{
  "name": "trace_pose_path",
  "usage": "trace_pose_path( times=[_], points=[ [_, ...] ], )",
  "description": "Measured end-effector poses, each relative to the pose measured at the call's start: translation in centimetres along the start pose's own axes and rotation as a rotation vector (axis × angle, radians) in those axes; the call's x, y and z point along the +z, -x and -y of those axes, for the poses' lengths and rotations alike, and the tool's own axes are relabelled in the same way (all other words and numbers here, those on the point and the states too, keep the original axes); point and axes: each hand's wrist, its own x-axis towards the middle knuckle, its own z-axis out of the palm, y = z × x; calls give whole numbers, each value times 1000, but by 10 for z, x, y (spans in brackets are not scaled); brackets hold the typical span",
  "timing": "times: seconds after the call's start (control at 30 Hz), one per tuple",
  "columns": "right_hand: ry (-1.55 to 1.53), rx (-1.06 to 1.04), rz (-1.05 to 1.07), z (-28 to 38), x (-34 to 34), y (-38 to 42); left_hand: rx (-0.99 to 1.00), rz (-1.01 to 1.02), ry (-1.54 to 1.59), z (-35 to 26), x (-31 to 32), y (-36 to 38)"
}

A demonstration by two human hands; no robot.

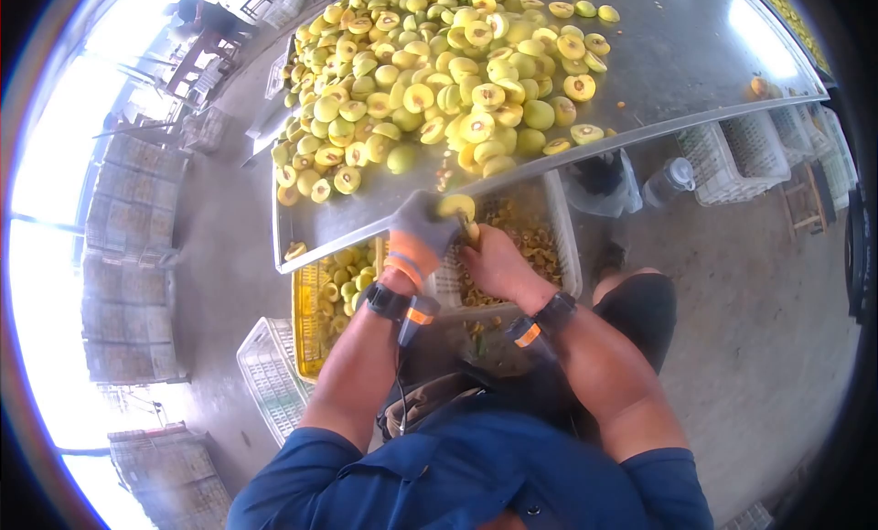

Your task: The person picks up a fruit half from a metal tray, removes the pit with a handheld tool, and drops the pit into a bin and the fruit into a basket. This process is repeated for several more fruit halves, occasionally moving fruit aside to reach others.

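Note:
My left hand (422, 228), in a grey and orange glove, is closed on a yellow-green fruit half (455, 205) at the front edge of the metal table (357, 210). Close beside it, my bare right hand (498, 267) has its fingers pinched together near a small yellow-brown piece (471, 231). What the right fingers grip is too small to tell. A large heap of halved, peach-like fruit (416, 98) covers much of the tabletop, some halves showing reddish-brown centres. Under my hands stands a white crate (569, 246) holding many small brown and yellow pieces.
A yellow crate (306, 333) with fruit halves stands at the left below the table, with another white crate (265, 370) beside it. White baskets (732, 155), a clear plastic jug (672, 178) and a plastic bag (608, 187) are at the right. Stacked crates (133, 256) line the far left.

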Motion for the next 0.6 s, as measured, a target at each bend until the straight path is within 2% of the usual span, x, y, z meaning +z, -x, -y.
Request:
trace_pose_path(
  times=[0.03, 0.1, 0.13, 0.17, 0.2, 0.23, 0.3, 0.37, 0.4, 0.5, 0.6],
  points=[
    [-93, 139, 116, 14, -6, 1, 24, 6, -34, -3, -2, 1],
    [-283, 421, 346, 39, -20, 4, -147, 100, 237, -6, -11, 2],
    [-258, 300, 290, 34, -15, 6, -237, 149, 372, -5, -17, 5],
    [-228, 178, 234, 24, -9, 7, -72, 144, 361, 11, -19, 6],
    [-223, 166, 235, 25, -10, 7, 97, 134, 351, 42, -15, 1],
    [-217, 154, 237, 26, -11, 6, 127, 71, 347, 55, -4, 1],
    [-271, 365, 363, 42, -15, 7, 185, -58, 333, 81, 17, 0],
    [-212, 148, 265, 35, -3, 11, 338, -272, -107, 67, 28, 6],
    [-181, 41, 210, 28, 3, 13, 225, -258, -155, 43, 24, 13],
    [46, -321, -112, -8, 27, 10, 239, -365, -181, 47, 38, 17],
    [-265, 320, 416, 46, -12, 16, 273, -396, -255, 53, 39, 17]
  ],
)
